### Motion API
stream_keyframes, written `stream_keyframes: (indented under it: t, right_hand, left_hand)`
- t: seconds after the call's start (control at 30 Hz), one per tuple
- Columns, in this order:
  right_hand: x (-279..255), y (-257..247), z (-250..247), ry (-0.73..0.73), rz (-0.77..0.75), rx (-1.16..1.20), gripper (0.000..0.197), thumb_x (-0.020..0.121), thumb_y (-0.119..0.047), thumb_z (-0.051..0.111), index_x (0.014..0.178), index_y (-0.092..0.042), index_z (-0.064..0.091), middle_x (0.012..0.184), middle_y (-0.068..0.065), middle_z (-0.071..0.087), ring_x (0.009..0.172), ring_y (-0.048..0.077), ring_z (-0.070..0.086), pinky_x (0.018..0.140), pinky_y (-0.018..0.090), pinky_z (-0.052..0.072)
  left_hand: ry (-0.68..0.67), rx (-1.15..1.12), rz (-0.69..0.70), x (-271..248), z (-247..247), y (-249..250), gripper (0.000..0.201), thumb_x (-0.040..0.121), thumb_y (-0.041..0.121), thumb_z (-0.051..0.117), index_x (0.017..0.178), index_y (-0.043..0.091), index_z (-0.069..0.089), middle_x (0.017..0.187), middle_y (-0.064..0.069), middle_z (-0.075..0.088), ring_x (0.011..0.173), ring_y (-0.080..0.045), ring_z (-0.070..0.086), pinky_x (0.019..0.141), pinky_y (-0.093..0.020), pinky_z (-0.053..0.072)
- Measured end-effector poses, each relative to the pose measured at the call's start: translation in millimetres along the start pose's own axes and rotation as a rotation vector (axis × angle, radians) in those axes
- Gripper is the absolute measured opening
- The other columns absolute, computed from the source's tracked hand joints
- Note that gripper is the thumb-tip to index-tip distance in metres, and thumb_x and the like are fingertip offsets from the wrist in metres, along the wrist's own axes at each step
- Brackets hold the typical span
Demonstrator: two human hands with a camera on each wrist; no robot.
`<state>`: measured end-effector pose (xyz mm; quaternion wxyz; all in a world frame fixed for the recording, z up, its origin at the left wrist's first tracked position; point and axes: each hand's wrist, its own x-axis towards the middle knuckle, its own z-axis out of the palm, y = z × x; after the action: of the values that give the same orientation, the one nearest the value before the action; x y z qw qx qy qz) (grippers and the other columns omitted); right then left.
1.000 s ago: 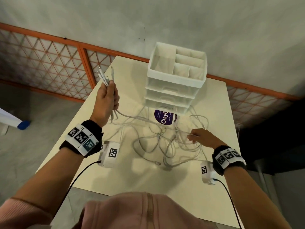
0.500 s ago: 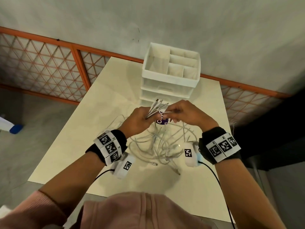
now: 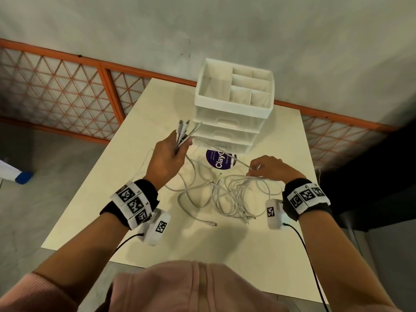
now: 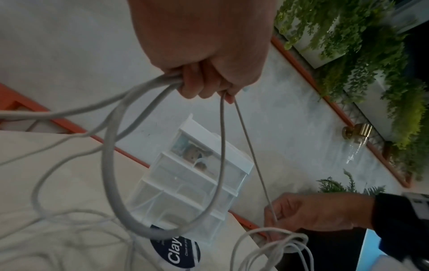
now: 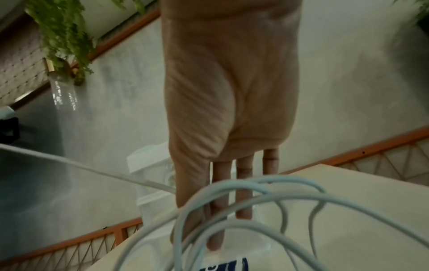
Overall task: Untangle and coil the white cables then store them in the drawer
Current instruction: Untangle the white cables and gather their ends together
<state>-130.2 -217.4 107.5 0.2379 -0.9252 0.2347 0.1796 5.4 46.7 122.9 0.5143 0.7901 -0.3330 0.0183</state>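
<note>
Several white cables (image 3: 231, 194) lie tangled on the cream table (image 3: 139, 122) in front of a white drawer unit (image 3: 231, 113). My left hand (image 3: 182, 145) is raised left of the unit and grips a bundle of cable ends, whose connectors (image 3: 184, 127) stick up out of the fist. One thin cable (image 3: 216, 149) runs taut from that fist to my right hand (image 3: 253, 166), which pinches it just above the tangle. The left wrist view shows the left hand (image 4: 209, 80) gripping looped cables and the right hand (image 4: 274, 214) pinching the thin cable (image 4: 250, 150). The drawers look closed.
A round purple sticker (image 3: 219, 159) lies on the table at the foot of the drawer unit. The unit's top tray (image 3: 234, 86) has several open compartments. An orange lattice railing (image 3: 67, 91) and a grey wall stand behind the table. One loose connector end (image 3: 212, 224) lies toward the front.
Half a second ago both hands met in front of the drawer unit. They have since drawn apart: the left rose to the left with the bundle, the right slid rightward along one cable.
</note>
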Motion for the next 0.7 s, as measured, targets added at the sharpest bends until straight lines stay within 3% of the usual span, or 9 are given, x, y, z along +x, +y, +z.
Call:
stream_keyframes:
  t: [0.07,0.13,0.17,0.23,0.33,0.4,0.53,0.6,0.7]
  right_hand:
    - [0.8,-3.1,-9.1,0.057,-0.051,0.051,0.019,0.084,-0.029,0.069,0.078,-0.012,0.066,0.09,0.006,0.069,0.089,0.024,0.061,0.092,0.039,0.044]
    - [-3.4,-9.7,-21.7,0.23,-0.11,0.158,0.022,0.086,-0.018,0.067,0.067,-0.016,0.057,0.092,0.017,0.071,0.081,0.024,0.062,0.071,0.019,0.046]
    - [-6.0,-12.4,-30.0,0.334,-0.131,0.209,0.021,0.088,-0.015,0.065,0.068,-0.015,0.057,0.091,0.018,0.071,0.077,0.022,0.061,0.061,0.011,0.042]
    - [-15.0,-19.3,-51.0,0.54,-0.2,0.271,0.012,0.09,-0.015,0.062,0.08,-0.008,0.061,0.085,0.012,0.069,0.069,0.018,0.058,0.056,0.006,0.04]
    - [-23.7,-28.8,-78.0,0.757,-0.297,0.192,0.017,0.094,-0.023,0.056,0.087,-0.008,0.06,0.077,0.002,0.064,0.066,0.019,0.057,0.062,0.02,0.044]
    - [-22.6,-30.9,-84.6,0.724,-0.289,0.134,0.024,0.097,-0.028,0.049,0.083,-0.011,0.059,0.072,-0.002,0.062,0.065,0.018,0.06,0.066,0.032,0.049]
    - [-17.7,-29.0,-78.0,0.609,-0.223,0.116,0.031,0.097,-0.037,0.044,0.074,-0.019,0.056,0.069,-0.011,0.063,0.069,0.011,0.062,0.076,0.039,0.053]
    - [-16.9,-30.2,-75.9,0.696,-0.24,0.203,0.03,0.095,-0.035,0.05,0.08,-0.011,0.058,0.067,-0.004,0.061,0.064,0.004,0.058,0.07,0.028,0.048]
    - [-18.9,-35.5,-74.8,0.792,-0.281,0.288,0.03,0.089,-0.033,0.062,0.084,-0.003,0.059,0.069,0.019,0.058,0.065,0.028,0.055,0.061,0.029,0.041]
  left_hand:
    - [0.013,0.004,-0.002,-1.0,1.9,1.0,0.047,0.089,0.041,0.045,0.092,-0.004,0.059,0.073,-0.019,0.064,0.064,-0.034,0.058,0.063,-0.039,0.043]
    - [0.016,0.005,-0.006,0.8,-1.2,-0.2,0.047,0.09,0.041,0.045,0.092,-0.004,0.059,0.074,-0.018,0.065,0.065,-0.035,0.059,0.064,-0.038,0.043]
    - [0.011,0.01,-0.012,2.5,-3.5,-2.7,0.046,0.091,0.04,0.047,0.091,-0.004,0.06,0.076,-0.016,0.067,0.068,-0.035,0.061,0.065,-0.035,0.044]
    - [-0.012,0.027,-0.025,5.5,-7.6,-7.4,0.037,0.094,0.031,0.054,0.091,-0.005,0.062,0.081,-0.012,0.069,0.073,-0.034,0.064,0.065,-0.028,0.042]
    - [-0.068,0.045,-0.031,7.2,-7.4,-9.4,0.033,0.093,0.027,0.057,0.089,-0.005,0.063,0.086,-0.017,0.072,0.076,-0.032,0.065,0.066,-0.029,0.042]
    - [-0.085,0.03,-0.014,6.7,-4.4,-8.0,0.033,0.092,0.032,0.055,0.091,-0.001,0.064,0.086,-0.014,0.072,0.077,-0.031,0.066,0.069,-0.032,0.045]
    - [-0.042,0.024,-0.023,6.8,-2.6,-8.1,0.03,0.095,0.027,0.052,0.095,0.0,0.063,0.082,-0.014,0.069,0.074,-0.033,0.063,0.069,-0.034,0.044]
    - [-0.024,0.04,-0.035,7.5,-5.7,-9.4,0.031,0.095,0.027,0.051,0.095,-0.002,0.063,0.08,-0.012,0.068,0.072,-0.033,0.063,0.067,-0.034,0.043]
    - [0.012,0.045,-0.033,8.3,-10.3,-13.1,0.037,0.095,0.031,0.052,0.094,-0.005,0.062,0.08,-0.013,0.069,0.071,-0.035,0.063,0.069,-0.04,0.045]
